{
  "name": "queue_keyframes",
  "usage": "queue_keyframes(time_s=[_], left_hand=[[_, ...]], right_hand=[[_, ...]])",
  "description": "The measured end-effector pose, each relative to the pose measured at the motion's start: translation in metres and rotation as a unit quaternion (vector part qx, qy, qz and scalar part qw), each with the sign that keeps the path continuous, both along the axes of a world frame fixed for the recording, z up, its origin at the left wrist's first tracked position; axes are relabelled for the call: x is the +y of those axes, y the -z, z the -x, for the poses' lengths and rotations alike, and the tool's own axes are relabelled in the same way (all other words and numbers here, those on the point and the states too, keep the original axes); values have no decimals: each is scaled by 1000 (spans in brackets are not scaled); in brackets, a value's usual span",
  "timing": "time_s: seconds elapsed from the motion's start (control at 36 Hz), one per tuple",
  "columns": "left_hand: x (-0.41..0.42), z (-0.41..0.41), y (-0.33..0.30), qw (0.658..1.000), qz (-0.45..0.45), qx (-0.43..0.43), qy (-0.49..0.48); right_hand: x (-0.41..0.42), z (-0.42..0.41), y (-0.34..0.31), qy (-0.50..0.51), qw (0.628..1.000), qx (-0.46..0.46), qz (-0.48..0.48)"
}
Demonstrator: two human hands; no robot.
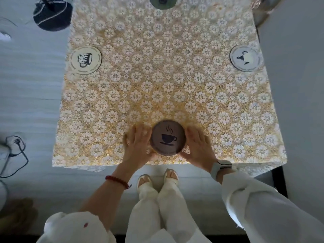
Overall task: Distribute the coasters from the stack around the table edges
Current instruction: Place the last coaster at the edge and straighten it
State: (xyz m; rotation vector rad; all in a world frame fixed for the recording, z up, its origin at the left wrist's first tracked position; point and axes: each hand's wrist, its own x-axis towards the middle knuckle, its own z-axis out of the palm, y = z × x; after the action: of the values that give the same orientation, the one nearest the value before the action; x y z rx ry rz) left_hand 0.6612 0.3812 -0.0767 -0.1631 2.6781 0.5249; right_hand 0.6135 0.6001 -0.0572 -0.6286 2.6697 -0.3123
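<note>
While the left hand (136,144) and right hand (198,144) flank it, fingers straight against its rim, the steaming-cup coaster (167,137) lies mid near edge of the tablecloth (157,85). Left-edge coaster (85,59), right-edge coaster (246,58) and far-edge coaster (162,2) are placed, so this seems the last placement; next, lift both hands away without nudging it. Rim lettering is unreadable.

The far coaster (161,4) is cut by the top edge, its print blurred
</note>
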Motion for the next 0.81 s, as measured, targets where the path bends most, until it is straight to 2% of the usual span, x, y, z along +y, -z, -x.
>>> queue_keyframes(time_s=[0.22,0.44,0.81], left_hand=[[13,-10,-2,1000,0,-6,-31],[27,-17,-1,998,-8,26,-62],[29,-17,0,996,-22,40,-74]], right_hand=[[3,7,0,-15,1000,4,-10],[16,13,-1,-17,1000,-7,-17],[16,13,-1,-14,1000,-2,-22]])
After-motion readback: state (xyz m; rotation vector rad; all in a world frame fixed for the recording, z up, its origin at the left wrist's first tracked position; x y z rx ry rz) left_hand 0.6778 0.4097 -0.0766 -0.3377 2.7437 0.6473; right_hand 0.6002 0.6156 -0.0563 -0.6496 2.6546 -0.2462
